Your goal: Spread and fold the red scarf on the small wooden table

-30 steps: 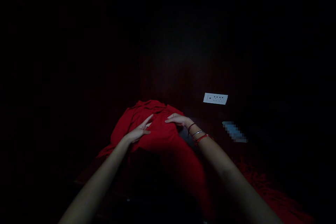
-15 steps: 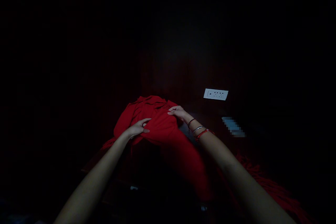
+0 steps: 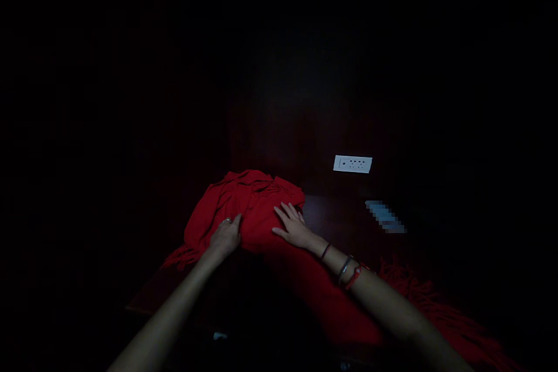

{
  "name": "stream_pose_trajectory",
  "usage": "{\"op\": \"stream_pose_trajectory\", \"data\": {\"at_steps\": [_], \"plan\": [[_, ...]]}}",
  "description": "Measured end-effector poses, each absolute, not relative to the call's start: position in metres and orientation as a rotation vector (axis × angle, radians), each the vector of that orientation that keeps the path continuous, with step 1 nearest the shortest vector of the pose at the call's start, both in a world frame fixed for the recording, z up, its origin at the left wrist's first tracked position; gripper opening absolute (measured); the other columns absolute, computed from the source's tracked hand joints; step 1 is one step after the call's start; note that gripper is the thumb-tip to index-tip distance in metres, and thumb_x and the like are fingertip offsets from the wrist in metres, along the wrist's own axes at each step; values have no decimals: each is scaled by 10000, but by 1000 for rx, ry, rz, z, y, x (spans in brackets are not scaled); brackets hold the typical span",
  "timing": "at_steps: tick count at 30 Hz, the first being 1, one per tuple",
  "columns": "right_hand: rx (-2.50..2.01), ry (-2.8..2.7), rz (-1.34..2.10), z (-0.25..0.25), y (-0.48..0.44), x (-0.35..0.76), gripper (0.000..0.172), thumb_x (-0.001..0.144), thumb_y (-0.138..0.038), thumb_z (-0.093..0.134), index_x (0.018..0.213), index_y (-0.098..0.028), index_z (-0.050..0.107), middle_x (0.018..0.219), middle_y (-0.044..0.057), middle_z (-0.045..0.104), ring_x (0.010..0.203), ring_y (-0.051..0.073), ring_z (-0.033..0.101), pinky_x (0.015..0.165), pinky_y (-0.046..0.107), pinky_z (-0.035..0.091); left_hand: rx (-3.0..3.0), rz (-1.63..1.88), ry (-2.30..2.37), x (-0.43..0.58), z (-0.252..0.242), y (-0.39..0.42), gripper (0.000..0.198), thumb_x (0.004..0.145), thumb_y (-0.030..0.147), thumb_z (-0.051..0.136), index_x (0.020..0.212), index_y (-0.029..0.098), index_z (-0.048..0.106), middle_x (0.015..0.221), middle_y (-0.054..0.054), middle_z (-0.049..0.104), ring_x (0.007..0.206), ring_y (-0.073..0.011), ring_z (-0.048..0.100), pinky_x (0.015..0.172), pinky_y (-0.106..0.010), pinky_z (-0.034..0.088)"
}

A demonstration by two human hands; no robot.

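Note:
A red fringed shawl lies bunched on a dark surface, with one length trailing toward the lower right. At its near left side, my left hand is closed on the fabric, fingers curled and thumb pointing forward; a ring shows on one finger. On the right part of the bundle my right hand rests with its fingers spread, palm down on the cloth. Several bracelets circle my right wrist. Fringe shows at the left below the bundle and at the far right beside my right forearm.
Beyond the shawl to the right is a white socket panel. A pixelated bluish flat object lies nearer, right of my right hand. A dark surface shows between them and the shawl. Most of the surroundings are too dark to make out.
My right hand has let go of its pinch and now lies spread on the cloth, nearer to me. My left hand has turned and curled its fingers. The trailing length has shifted right.

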State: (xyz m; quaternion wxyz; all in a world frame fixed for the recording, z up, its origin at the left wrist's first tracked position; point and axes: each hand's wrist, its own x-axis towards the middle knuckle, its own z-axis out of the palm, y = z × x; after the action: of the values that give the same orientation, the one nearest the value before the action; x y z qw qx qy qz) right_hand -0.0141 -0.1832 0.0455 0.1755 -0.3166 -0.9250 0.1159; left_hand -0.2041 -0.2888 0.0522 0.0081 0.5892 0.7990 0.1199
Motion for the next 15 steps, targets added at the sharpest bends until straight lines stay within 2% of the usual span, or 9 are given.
{"op": "stream_pose_trajectory", "data": {"at_steps": [2,5,7,9,11,13,15], "plan": [[-922,-2785,402,33,-198,-5,710,745,-605,305,1319,-210,169,1390,88,83,1250,280,7,953,510,123,2090,359,2491,-189,42,-283,493,797,231,358,1282,192,274,1315,-117,309,1196,-249,276,931,-409,270],[-972,-2823,446,23,-210,2,700,771,-607,209,1314,-165,198,1389,102,76,1252,270,5,963,491,115,2112,153,2336,-178,16,-276,475,829,359,289,1291,262,241,1379,-33,164,1251,-272,94,950,-532,131],[-970,-2751,450,22,-211,7,690,775,-593,232,1318,-170,184,1391,90,66,1254,261,-8,974,470,112,2023,141,2315,-181,1,-273,493,827,394,272,1299,261,216,1388,-36,106,1253,-284,49,937,-559,111],[-1018,-2644,522,26,-209,17,711,764,-572,311,1325,-169,144,1389,100,79,1253,260,33,975,454,143,2017,329,2323,-188,-5,-272,522,811,410,316,1299,252,220,1395,-47,45,1254,-284,20,947,-530,133],[-1136,-2529,674,32,-204,30,758,742,-513,418,1324,-119,134,1365,149,158,1238,254,147,973,410,196,1913,636,2317,-196,1,-270,576,772,400,415,1291,212,252,1388,-96,99,1248,-284,99,958,-458,192],[-1282,-2413,878,39,-197,43,787,701,-428,524,1303,-55,182,1318,187,262,1197,241,265,963,343,246,1625,921,2271,-203,14,-263,622,721,363,512,1261,134,307,1310,-162,293,1190,-274,280,930,-378,277],[-1419,-2262,1125,45,-190,53,775,636,-362,606,1263,-51,273,1277,185,335,1149,243,346,924,314,310,1354,1050,2212,-208,30,-254,572,667,316,583,1157,69,422,1137,-180,486,1060,-268,445,855,-338,359]]}}
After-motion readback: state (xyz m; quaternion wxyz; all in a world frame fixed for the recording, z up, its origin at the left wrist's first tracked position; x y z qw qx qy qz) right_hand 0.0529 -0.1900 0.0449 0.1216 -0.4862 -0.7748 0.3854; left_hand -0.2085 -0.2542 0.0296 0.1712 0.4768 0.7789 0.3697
